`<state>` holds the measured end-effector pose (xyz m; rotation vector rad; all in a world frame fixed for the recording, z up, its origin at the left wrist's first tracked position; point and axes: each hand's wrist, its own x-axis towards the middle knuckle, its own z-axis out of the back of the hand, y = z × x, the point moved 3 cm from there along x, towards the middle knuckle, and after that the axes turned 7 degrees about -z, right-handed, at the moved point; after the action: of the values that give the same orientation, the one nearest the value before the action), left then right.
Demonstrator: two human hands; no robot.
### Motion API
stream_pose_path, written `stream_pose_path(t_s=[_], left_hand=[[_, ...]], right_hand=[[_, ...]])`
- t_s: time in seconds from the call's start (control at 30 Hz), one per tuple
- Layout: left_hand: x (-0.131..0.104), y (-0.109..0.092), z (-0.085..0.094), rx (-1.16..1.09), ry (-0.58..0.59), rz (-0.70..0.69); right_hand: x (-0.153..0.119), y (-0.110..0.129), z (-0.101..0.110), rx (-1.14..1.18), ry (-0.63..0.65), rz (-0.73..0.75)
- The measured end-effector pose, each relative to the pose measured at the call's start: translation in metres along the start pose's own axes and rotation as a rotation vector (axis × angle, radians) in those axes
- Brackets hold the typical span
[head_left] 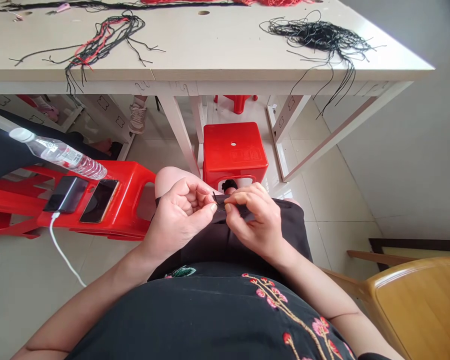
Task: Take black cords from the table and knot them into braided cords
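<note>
Fingers of the left hand [178, 215]: closed, thumb and fingertips gripping a thin black cord [216, 198]. Fingers of the right hand [258, 217]: closed in a pinch on the same cord, just beside the left fingertips. The black cord is above the lap, in the narrow gap between the hands. It is dark and fine; most of it is hidden by the fingers, and its full length cannot be determined. The visible span runs roughly side to side, from hand to hand; one short end points up and slightly left, away from the body.

Beyond the hands, a red stool [234, 145] stands partly under the table [217, 50]. On the table lie a black-and-red cord bundle [105, 40], at left, and a tangled black bundle [320, 37], at right, its strands hanging over the front edge. A second red stool [129, 187], at left, bears a bottle [65, 154], a dark device [68, 194] with white cable [62, 246], and a phone [99, 201].
</note>
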<state>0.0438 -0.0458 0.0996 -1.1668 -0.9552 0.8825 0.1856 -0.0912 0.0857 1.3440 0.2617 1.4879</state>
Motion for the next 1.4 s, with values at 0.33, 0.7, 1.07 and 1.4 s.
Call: stream_pose_path(t_s=[0.33, 0.7, 1.07, 1.4], left_hand=[[-0.003, -0.002, -0.005, -0.038, 0.029, -0.005], [-0.005, -0.003, -0.010, -0.029, 0.008, -0.076], [-0.005, 0.004, -0.007, -0.167, 0.047, 0.048], [-0.005, -0.001, -0.002, -0.086, 0.054, 0.080]], right_hand=[[0.000, 0.007, -0.004, -0.196, -0.046, 0.173], [0.001, 0.011, -0.004, -0.227, -0.093, 0.220], [0.003, 0.002, 0.002, 0.164, 0.104, 0.042], [0.000, -0.016, -0.008, 0.727, 0.370, -0.634]])
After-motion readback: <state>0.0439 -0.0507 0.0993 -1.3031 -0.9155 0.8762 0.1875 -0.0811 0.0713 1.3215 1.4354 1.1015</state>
